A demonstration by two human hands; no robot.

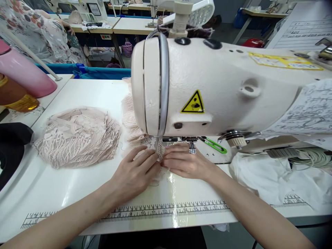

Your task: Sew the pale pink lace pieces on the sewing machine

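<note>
My left hand (135, 169) and my right hand (185, 162) lie side by side on the white table, fingertips pressed together on a small piece of pale pink lace (158, 149) just under the head of the cream sewing machine (220, 86). Both hands pinch the lace with curled fingers. The needle area is partly hidden behind the machine head and my fingers. More of the same lace runs back behind the machine at its left side (128, 114).
A heap of pink lace pieces (77, 136) lies to the left. A printed ruler (160, 209) runs along the table's front edge. White cloth (280, 180) and a green-handled tool (216, 147) lie at right. A pink bottle (23, 71) stands far left. Another person (38, 31) sits behind.
</note>
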